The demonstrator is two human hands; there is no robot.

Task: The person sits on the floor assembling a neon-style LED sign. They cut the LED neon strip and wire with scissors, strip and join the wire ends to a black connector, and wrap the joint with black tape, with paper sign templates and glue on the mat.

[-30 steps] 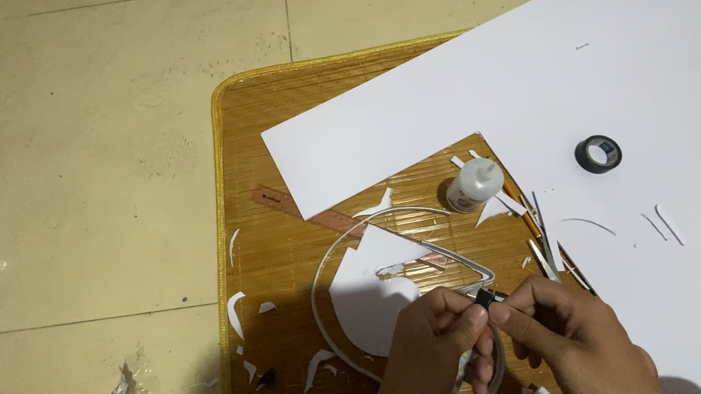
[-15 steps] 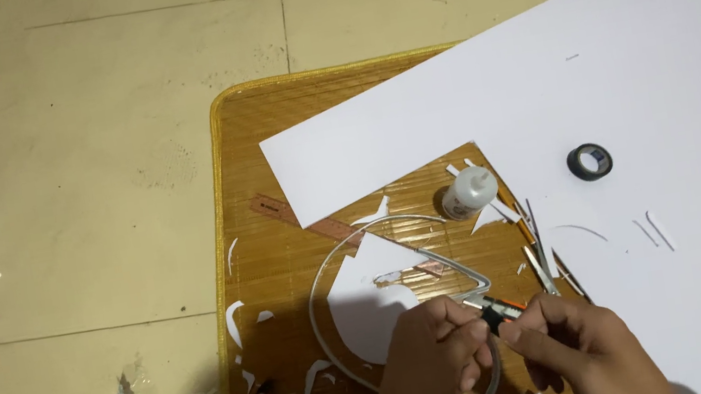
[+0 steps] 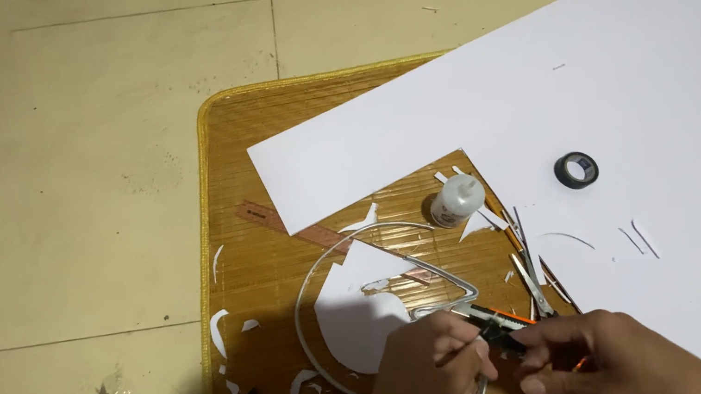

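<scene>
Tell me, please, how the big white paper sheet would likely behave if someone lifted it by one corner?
The white paper sheet looks thin and wide, so it would probably droop. The black tape roll resting on it might slide or roll off.

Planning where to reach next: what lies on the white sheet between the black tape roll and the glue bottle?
Head view: bare white sheet runs from the tape roll to its cut edge, then thin paper strips beside the glue bottle.
</scene>
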